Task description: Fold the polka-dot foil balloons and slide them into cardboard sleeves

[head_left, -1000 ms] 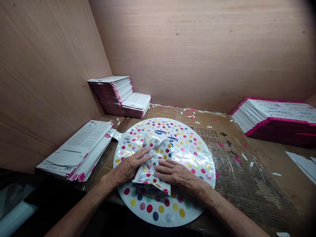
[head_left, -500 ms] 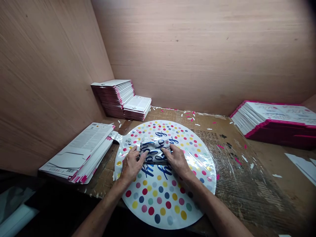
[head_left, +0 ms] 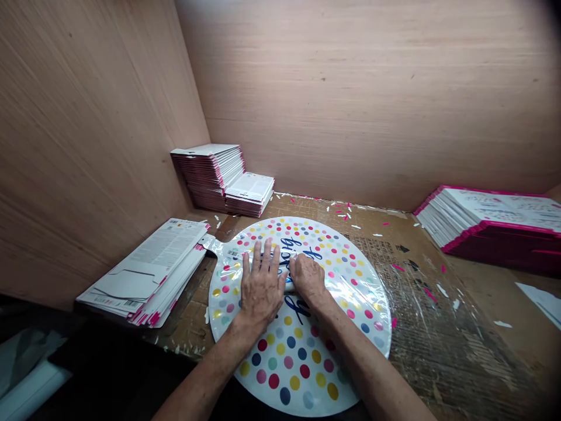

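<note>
A round white foil balloon (head_left: 302,362) with coloured dots and dark blue lettering lies flat on the cardboard-covered table, its tail pointing left. My left hand (head_left: 263,286) rests flat on its middle, fingers stretched out and slightly apart. Close beside it, my right hand (head_left: 308,276) is closed, knuckles up, near the tip of my left thumb. A small pale edge shows between the two hands; whatever lies under them is mostly hidden.
Printed white cards (head_left: 144,266) lie at the left. Behind them stand stacked folded cards (head_left: 210,175). More pink-edged cards (head_left: 499,234) sit at the right on the cardboard (head_left: 438,333). Pink and white scraps are scattered about. Wooden panels (head_left: 350,105) rise behind and at the left.
My left hand has gone from gripping the small folded silvery piece to lying flat over its place. My right fingers have curled closed. The folded piece is now mostly covered. The view has shifted slightly.
</note>
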Available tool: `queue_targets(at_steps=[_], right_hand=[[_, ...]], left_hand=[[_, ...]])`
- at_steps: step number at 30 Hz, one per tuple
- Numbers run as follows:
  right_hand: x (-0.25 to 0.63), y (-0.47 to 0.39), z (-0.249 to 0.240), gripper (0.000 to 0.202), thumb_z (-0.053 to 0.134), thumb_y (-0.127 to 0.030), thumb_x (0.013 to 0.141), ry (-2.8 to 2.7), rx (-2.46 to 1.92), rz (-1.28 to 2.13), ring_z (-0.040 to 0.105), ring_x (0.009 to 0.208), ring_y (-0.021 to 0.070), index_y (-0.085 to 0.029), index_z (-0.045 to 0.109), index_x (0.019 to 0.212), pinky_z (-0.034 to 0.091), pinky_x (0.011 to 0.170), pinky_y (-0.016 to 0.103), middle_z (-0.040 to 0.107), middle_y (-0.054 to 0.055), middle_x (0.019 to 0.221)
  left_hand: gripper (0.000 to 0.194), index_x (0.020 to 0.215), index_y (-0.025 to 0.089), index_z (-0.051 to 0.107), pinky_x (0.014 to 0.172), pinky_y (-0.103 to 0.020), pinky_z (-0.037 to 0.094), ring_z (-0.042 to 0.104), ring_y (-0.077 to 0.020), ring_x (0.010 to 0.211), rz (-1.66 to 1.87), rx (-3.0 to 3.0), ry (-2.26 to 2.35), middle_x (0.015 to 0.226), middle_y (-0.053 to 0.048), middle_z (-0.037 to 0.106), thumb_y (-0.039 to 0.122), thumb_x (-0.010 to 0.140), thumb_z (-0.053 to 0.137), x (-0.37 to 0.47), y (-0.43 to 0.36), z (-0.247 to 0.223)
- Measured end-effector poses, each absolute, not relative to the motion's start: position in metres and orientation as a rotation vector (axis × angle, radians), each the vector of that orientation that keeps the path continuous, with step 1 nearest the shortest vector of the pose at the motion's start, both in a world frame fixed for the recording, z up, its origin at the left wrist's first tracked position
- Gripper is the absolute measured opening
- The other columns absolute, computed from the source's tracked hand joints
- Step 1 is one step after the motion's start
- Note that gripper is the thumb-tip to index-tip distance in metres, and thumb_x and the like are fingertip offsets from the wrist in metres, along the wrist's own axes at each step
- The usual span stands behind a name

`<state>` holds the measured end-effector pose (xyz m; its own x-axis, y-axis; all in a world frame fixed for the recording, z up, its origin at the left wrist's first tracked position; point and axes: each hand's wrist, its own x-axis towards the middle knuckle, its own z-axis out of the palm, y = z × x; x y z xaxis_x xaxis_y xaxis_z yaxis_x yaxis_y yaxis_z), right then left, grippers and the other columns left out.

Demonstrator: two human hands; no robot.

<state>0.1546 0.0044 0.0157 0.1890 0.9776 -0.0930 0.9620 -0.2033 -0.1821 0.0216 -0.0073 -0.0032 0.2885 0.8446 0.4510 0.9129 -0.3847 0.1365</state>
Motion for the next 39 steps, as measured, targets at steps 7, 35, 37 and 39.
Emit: queue_targets(at_steps=[7, 35, 37, 39], right_hand=[[0.163, 0.039, 0.039, 0.025, 0.064, -0.027, 0.087, -2.235, -2.082, 0.225, 0.054, 0.113, 0.0292, -0.014, 0.062, 0.108, 0.043, 0.089, 0.036, 0.058, 0.019, 0.120], [0.191, -0.055, 0.045, 0.026, 0.051, -0.046, 0.093, -2.175, -1.607, 0.838, 0.052, 0.072, 0.0157, -0.020, 0.056, 0.090, 0.037, 0.064, 0.026, 0.062, 0.003, 0.084], [0.191, -0.057, 0.039, 0.028, 0.045, -0.045, 0.096, -2.121, -1.562, 0.855, 0.054, 0.073, 0.0160, -0.021, 0.057, 0.089, 0.038, 0.066, 0.026, 0.063, 0.002, 0.083], [0.196, -0.059, 0.033, 0.028, 0.043, -0.042, 0.095, -2.094, -1.522, 0.870, 0.055, 0.072, 0.0167, -0.021, 0.057, 0.085, 0.039, 0.066, 0.027, 0.063, 0.002, 0.081]], left_hand=[[0.055, 0.142, 0.018, 0.045, 0.114, -0.064, 0.019, 0.024, -0.0377, 0.144, -0.501, -2.587, -1.702, 0.152, -0.016, 0.039, 0.044, 0.094, 0.043, 0.018, 0.011, -0.028], [0.033, 0.085, 0.016, 0.070, 0.066, -0.023, 0.049, 0.066, -0.0161, 0.073, -1.616, -2.926, -2.090, 0.081, -0.003, 0.073, 0.045, 0.088, 0.057, 0.019, -0.033, 0.032], [0.030, 0.085, 0.017, 0.071, 0.067, -0.023, 0.049, 0.066, -0.0153, 0.072, -1.580, -2.847, -2.035, 0.080, -0.002, 0.073, 0.044, 0.088, 0.057, 0.023, -0.037, 0.032], [0.031, 0.088, 0.018, 0.071, 0.067, -0.023, 0.049, 0.066, -0.0150, 0.070, -1.476, -2.781, -1.999, 0.079, -0.002, 0.073, 0.045, 0.090, 0.054, 0.010, -0.036, 0.031]])
